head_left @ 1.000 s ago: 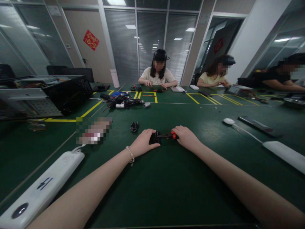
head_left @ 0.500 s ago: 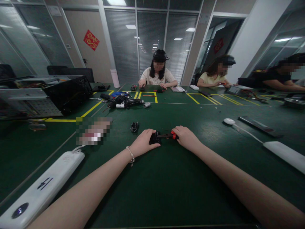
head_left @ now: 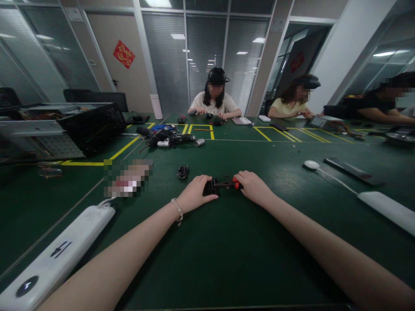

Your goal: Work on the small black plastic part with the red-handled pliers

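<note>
My left hand (head_left: 197,192) is closed around a small black plastic part (head_left: 210,188) on the green table, thumb on the near side and fingers on the far side. In my right hand (head_left: 251,183) are needle-nose pliers (head_left: 226,184) with red and black handles. Their long jaws point left and their tips meet the black part; whether they pinch a piece of it is too small to tell. Another small black part (head_left: 182,172) lies just beyond my left wrist, touched by neither hand.
A jumble of cables and tools (head_left: 168,137) lies farther back on the left, near an open computer case (head_left: 61,131). White power banks flank my arms, one at the left (head_left: 61,255) and one at the right (head_left: 389,211). Co-workers sit across the table (head_left: 279,164).
Both my hands, the pliers and the black part look the same as before. Across the table, the co-worker's hand has lifted slightly, and a small dark object shows beside it.
</note>
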`<state>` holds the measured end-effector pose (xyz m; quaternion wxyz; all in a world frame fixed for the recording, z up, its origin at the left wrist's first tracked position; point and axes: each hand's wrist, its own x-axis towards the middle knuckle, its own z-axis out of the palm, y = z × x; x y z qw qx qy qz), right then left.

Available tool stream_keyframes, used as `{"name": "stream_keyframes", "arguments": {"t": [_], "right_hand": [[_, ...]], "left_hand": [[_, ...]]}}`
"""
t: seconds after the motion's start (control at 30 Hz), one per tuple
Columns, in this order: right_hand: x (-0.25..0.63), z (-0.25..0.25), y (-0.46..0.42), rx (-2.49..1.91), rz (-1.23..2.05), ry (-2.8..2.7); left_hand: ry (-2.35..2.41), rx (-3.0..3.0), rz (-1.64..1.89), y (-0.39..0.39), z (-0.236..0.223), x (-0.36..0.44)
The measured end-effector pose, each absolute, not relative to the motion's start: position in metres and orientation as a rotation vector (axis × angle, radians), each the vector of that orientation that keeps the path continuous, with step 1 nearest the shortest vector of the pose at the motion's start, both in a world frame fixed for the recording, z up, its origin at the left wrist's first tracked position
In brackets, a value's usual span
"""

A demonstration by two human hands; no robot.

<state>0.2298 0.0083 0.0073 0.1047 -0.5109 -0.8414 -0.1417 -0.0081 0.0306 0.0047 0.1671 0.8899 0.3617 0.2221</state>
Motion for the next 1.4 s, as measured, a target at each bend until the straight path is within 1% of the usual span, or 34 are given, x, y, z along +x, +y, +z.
{"name": "stream_keyframes", "arguments": {"t": [1.4], "right_hand": [[0.2301, 0.0075, 0.008, -1.497, -0.385, -2.479]], "left_hand": [[1.02, 2.521, 0.636, 0.0327, 0.0016, -0.0085]]}}
